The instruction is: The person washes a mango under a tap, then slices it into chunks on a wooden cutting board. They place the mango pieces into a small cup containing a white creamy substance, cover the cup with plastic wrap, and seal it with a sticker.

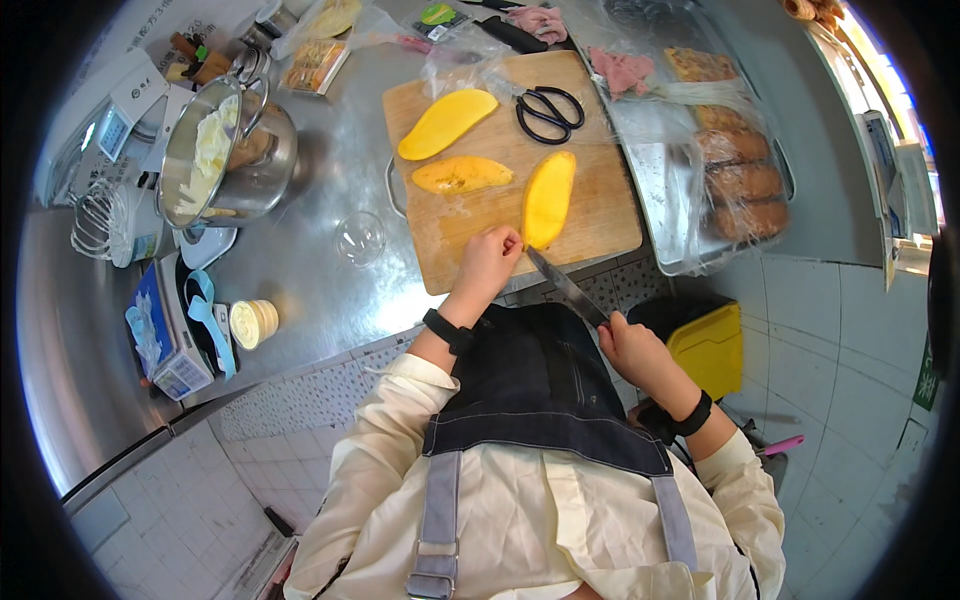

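My right hand (pixel 634 349) is closed on the handle of a kitchen knife (pixel 570 289), whose tip touches the lower end of a yellow mango piece (pixel 549 199). Close to that same end is my left hand (pixel 491 255), its fingertips pinched together; whether something small is between them cannot be told. The mango piece lies on a wooden cutting board (pixel 600 217). Farther up the board are a smooth mango piece (pixel 448 124) and a spotted one (pixel 461 175). Black-handled scissors (pixel 550 115) rest at the board's upper right.
A steel pot (pixel 262 176) holding a pale creamy mass stands left, near a wire whisk (pixel 101 221), a scale (pixel 176 360) and a cream-filled cup (pixel 253 322). A clear round lid (pixel 360 238) lies left of the board. Right is a metal tray (pixel 667 225) with plastic-covered loaves (pixel 742 184).
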Available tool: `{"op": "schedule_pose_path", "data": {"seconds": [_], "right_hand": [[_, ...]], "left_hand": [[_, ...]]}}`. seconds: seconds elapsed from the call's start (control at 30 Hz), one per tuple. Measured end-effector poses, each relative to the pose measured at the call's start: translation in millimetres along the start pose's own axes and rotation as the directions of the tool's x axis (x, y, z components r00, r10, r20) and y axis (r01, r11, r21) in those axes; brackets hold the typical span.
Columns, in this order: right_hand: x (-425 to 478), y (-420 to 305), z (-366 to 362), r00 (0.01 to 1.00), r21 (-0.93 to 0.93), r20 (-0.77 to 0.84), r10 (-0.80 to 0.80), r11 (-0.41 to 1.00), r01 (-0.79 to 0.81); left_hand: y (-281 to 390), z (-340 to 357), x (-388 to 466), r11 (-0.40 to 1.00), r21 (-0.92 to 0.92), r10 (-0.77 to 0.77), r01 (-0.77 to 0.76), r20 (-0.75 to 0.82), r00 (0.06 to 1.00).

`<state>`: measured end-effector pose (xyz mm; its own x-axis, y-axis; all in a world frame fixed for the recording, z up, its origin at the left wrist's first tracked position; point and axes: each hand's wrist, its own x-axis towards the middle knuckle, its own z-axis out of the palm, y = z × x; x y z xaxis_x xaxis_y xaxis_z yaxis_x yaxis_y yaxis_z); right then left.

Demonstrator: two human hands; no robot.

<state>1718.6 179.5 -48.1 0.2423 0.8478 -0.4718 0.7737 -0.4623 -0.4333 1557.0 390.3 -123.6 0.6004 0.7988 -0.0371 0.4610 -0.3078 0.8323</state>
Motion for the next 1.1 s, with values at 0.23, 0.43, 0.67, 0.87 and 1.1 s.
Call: {"op": "schedule_pose_path", "data": {"seconds": [0.23,0.43,0.67,0.87,1.1], "right_hand": [[-3.5,-0.1,4.2,0.999,-0.022,-0.027,-0.032,0.999,0.032],[2.4,1.1,-50.4,0.977,-0.19,-0.053,-0.207,0.963,0.193],[7.9,-14.3,-117.7,0.87,-0.652,-0.034,-0.493,0.67,0.355],[27.4,-20.9,-118.3,0.839,-0.727,-0.003,-0.544,0.577,0.372],[40.9,-31.7,-132.3,0.863,-0.745,0.025,-0.504,0.566,0.352]], "left_hand": [[6.7,-3.5,-7.6,1.0,-0.008,0.0,0.001,0.06,0.998],[3.0,-1.5,-7.5,0.978,0.106,0.177,-0.18,0.039,0.983],[3.9,-5.2,-5.5,0.973,0.08,0.221,-0.219,-0.026,0.975],[6.4,-7.8,-1.0,0.983,0.085,0.164,-0.164,0.014,0.986],[-1.4,2.5,-2.6,0.918,0.137,0.385,-0.372,-0.085,0.919]]}}
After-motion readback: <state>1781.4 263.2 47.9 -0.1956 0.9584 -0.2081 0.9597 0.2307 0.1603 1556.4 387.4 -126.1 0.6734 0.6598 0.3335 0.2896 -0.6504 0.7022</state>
